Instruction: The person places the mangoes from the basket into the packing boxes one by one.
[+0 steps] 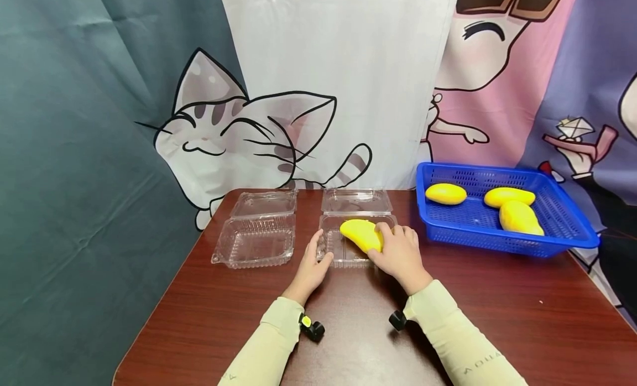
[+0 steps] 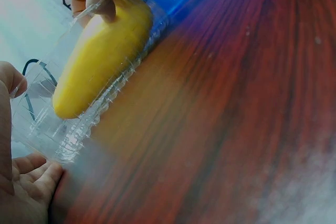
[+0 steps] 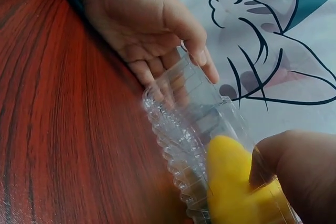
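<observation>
A yellow mango [image 1: 357, 232] is in my right hand [image 1: 401, 254], gripped at its right end between thumb and fingers. It lies tilted within a clear plastic clamshell container [image 1: 332, 246], whose lid [image 1: 356, 201] is folded back toward the curtain. In the left wrist view the mango [image 2: 100, 59] shows through the ribbed clear wall. My left hand [image 1: 309, 269] rests at the container's left side. Its relaxed fingers [image 3: 144, 72] lie along the outer wall, and the thumb is by the rim in the right wrist view.
A second clear clamshell container [image 1: 259, 239] stands with its lid raised on the left of the table. To the right, a blue plastic basket [image 1: 478, 242] holds three mangoes [image 1: 520, 217]. A printed curtain [image 1: 318, 54] hangs behind the brown table [image 1: 358, 342].
</observation>
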`<action>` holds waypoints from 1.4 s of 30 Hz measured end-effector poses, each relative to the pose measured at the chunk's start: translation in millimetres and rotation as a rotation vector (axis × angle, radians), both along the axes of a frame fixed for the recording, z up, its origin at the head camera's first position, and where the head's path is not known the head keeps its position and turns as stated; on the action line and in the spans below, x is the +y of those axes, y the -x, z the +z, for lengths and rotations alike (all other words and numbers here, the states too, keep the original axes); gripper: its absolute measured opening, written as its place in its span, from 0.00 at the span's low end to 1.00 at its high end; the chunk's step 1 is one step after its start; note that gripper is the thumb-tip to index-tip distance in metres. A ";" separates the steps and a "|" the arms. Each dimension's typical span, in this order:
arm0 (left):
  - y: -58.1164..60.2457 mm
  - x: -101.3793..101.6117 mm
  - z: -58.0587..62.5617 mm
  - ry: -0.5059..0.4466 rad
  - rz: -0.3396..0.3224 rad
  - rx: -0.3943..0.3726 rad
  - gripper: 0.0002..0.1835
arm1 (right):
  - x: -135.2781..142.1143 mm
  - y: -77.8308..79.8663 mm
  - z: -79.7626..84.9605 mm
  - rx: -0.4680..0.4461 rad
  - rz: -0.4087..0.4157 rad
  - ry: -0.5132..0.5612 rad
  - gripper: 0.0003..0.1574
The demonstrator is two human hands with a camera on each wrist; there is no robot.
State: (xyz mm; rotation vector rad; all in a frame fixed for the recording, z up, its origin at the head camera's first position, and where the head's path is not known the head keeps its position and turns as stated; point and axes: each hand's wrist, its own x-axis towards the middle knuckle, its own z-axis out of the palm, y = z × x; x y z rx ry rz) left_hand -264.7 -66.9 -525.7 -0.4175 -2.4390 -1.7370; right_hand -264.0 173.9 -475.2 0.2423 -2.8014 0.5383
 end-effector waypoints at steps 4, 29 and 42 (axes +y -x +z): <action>1.2 -1.4 2.7 0.010 -0.002 -0.009 0.36 | -0.4 1.0 2.0 0.025 0.010 0.013 0.35; 1.9 -5.7 2.5 0.004 0.001 -0.031 0.36 | 15.9 11.4 28.9 0.137 0.083 0.135 0.30; 1.8 -0.5 -2.7 0.002 -0.021 -0.015 0.36 | 114.4 64.5 79.2 0.145 -0.005 0.136 0.12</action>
